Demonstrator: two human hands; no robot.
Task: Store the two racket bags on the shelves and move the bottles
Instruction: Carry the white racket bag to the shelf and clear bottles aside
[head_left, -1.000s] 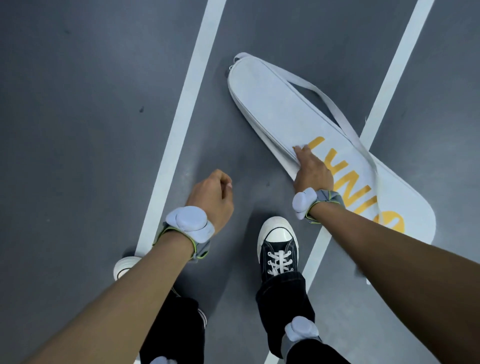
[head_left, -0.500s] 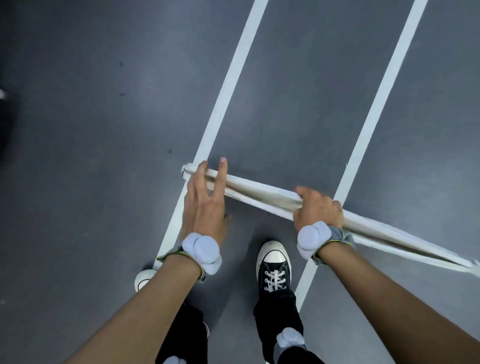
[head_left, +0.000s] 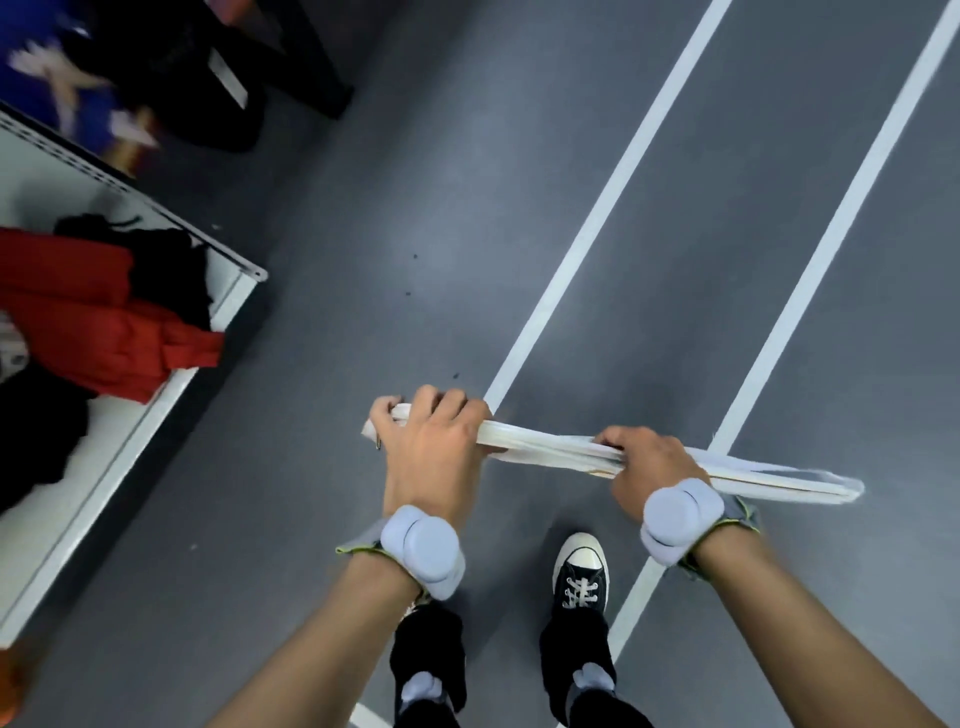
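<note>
Head view, only cam: white racket bag (head_left: 550, 451) up off the floor, carried edge-on across the body at about waist level, above the shoes. Left hand (head_left: 431, 457) wrapped over its near end, fingers (head_left: 447, 402) curled tight round the fabric; right hand (head_left: 649, 470) clamped further along, fingers closed on the bag too, w/ the far tip sticking out to the right. Bag looks light, soft cloth — flattens to a thin strip, prob. a stiff frame inside keeping it straight, so two spread grips suit it; one end-grip would let it droop or swing. Not fragile-looking, cloth not slippery. Around: white shelf (head_left: 156, 410) to the left, already crowded w/ a red jacket (head_left: 88, 312) and black clothing (head_left: 171, 270). Needs a bare stretch, jacket overhangs the edge and could snag. Blurred dark stuff top left, can't ID. No bottles in view.
</note>
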